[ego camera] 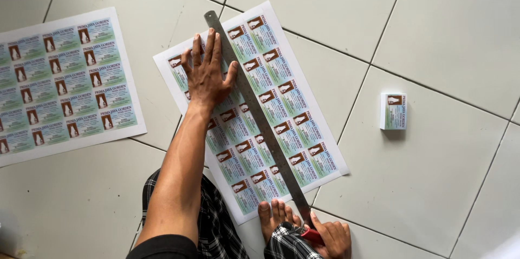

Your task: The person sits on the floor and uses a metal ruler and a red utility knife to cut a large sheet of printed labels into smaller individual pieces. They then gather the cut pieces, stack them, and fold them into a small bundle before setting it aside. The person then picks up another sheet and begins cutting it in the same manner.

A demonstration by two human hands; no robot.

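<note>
My left hand [207,69] lies flat with fingers spread on a printed sheet of small cards [303,123] on the tiled floor, its thumb against a long steel ruler [254,110]. The ruler runs diagonally down the sheet between two columns of cards. My right hand [331,237] is at the ruler's near end, closed on a red-handled cutter [312,235] whose blade I cannot see. My bare toes [275,215] rest on the sheet's lower edge beside that hand.
A second printed sheet of the same cards [65,83] lies to the left. A small stack of cut cards [393,111] sits on the tiles to the right. My checked trousers [216,226] fill the bottom middle.
</note>
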